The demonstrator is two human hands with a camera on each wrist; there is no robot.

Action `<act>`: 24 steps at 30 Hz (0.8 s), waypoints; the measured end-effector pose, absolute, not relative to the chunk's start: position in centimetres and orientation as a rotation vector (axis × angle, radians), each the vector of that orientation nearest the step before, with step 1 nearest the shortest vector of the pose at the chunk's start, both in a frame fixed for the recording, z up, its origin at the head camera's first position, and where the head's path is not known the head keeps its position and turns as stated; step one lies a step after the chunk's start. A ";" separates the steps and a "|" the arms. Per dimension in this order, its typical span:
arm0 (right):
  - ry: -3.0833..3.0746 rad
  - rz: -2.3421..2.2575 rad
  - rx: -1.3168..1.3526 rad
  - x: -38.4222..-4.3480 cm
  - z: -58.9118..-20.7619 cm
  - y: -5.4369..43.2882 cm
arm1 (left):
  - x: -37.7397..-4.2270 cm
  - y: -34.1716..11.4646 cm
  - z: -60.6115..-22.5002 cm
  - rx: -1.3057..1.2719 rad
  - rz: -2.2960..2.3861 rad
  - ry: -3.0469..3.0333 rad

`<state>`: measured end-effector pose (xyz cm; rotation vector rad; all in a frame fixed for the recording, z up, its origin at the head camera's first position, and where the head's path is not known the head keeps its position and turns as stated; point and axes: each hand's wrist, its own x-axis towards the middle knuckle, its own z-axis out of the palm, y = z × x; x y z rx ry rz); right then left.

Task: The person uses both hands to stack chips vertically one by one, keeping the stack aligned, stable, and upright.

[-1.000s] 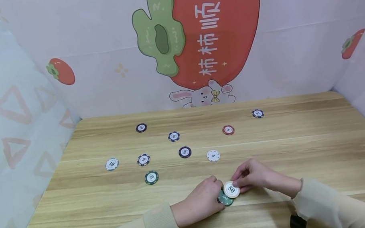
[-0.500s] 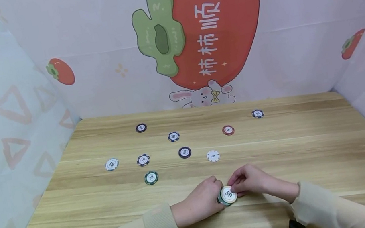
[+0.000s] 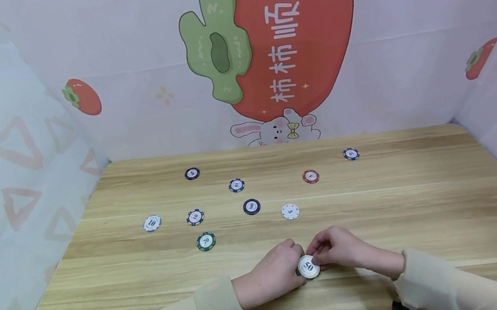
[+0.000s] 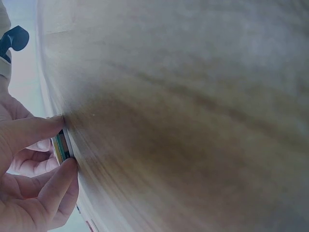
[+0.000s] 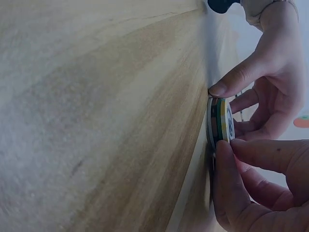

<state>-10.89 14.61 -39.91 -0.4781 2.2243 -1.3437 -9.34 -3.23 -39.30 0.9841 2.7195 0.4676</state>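
A small stack of poker chips [image 5: 216,121] stands on the wooden table [image 3: 152,288], its rim showing pale, dark, green and cream layers. On top lies a white poker chip marked 50 [image 3: 309,267], roughly lined up with those beneath. My left hand [image 3: 272,275] grips the stack's side between thumb and finger, as the left wrist view shows. From the other side my right hand [image 3: 347,247] pinches the edge of the top chip, thumb and finger meeting at its rim. Part of the lower chips is hidden behind both hands.
Loose chips lie farther back, among them a green 20 [image 3: 206,241], a light 10 [image 3: 152,223], a white 5 [image 3: 290,211], a red 5 [image 3: 310,176] and a dark 500 [image 3: 251,206]. A printed cloth wall [image 3: 148,123] borders the table's back.
My right hand has moved left and slightly nearer, sliding the white 50 chip from overhanging the green one to lying over it. The left hand has stayed in place.
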 end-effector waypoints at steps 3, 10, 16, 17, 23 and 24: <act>2.245 -1.327 -0.495 -10.8 -39.8 14.5 | -9.3 -3.2 -39.4 0.995 0.470 2.723; 2.272 -1.305 -0.508 -10.9 -40.1 14.5 | -9.4 -3.3 -39.4 0.989 0.469 2.704; 2.368 -1.235 -0.580 -11.1 -40.1 14.5 | -9.4 -3.3 -39.2 0.981 0.457 2.710; 2.401 -1.208 -0.597 -11.1 -40.0 14.5 | -9.4 -3.3 -39.2 0.979 0.456 2.714; 2.592 -1.049 -0.752 -11.3 -39.6 14.2 | -9.4 -3.3 -39.4 0.966 0.468 2.710; 2.630 -1.012 -0.787 -11.4 -39.6 14.1 | -9.4 -3.3 -39.3 0.964 0.469 2.707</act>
